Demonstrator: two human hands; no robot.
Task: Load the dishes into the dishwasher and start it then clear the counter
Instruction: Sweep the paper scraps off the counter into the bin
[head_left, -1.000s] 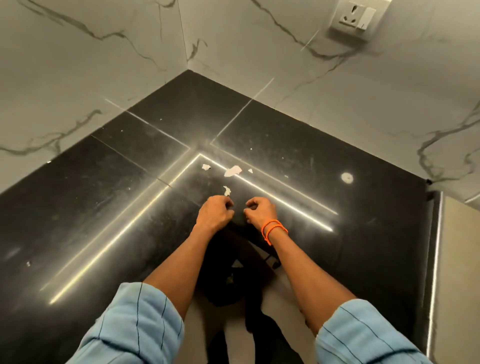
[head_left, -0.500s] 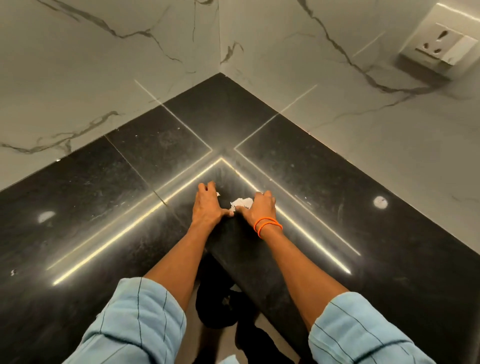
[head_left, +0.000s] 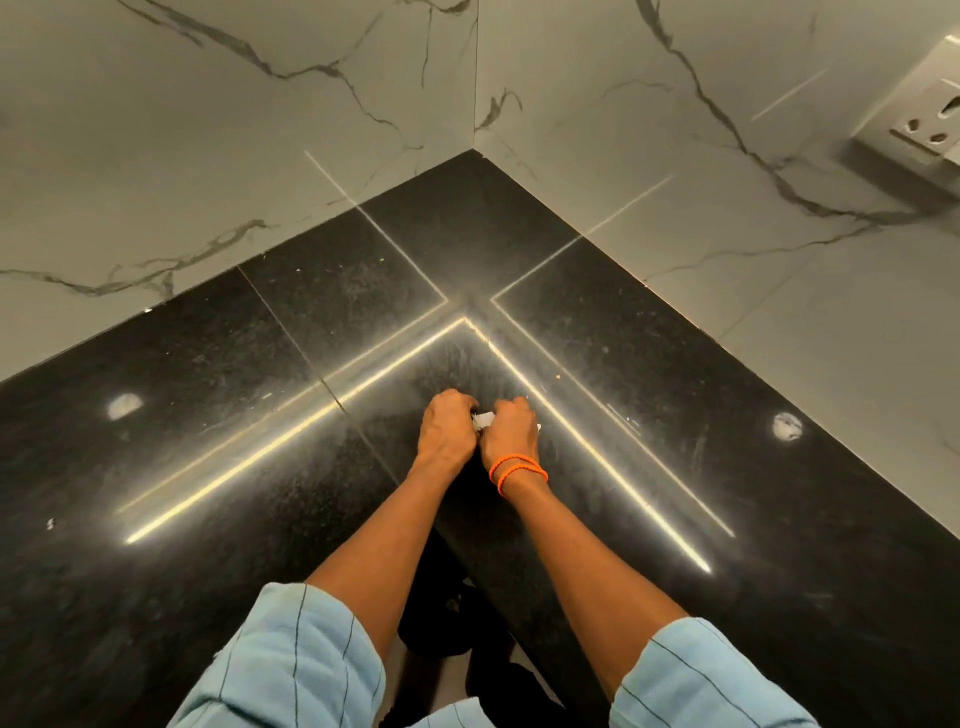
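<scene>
White paper scraps (head_left: 484, 419), small and crumpled, bunched between the two hands near the inner corner of the black counter (head_left: 675, 415), mostly hidden by knuckles with only a pale sliver showing in the gap. Probably near weightless, soft and easily crushed, likely to flutter or slip away if pinched loosely; best gathered into one wad and taken whole in a closed fist, not picked at by the edges. Left hand (head_left: 448, 427) curled, fingertips tucked down against the scraps; right hand (head_left: 510, 432), with orange bands (head_left: 517, 471) at the wrist, likewise curled and pinching the same bunch from the other side. Both resting on the stone, knuckles just beside each other. Polished surface, so a sliding sweep toward the front edge looks easy, though a stray bit could skate off over the inner corner edge, just behind the wrists, and drop to the floor. Plenty of open counter to left and right. Marble wall (head_left: 260, 156) well beyond the hands, meeting at a corner; wall socket (head_left: 930, 130) far off to the right. A few pale specks near the bright reflected lines, perhaps crumbs left to collect.
</scene>
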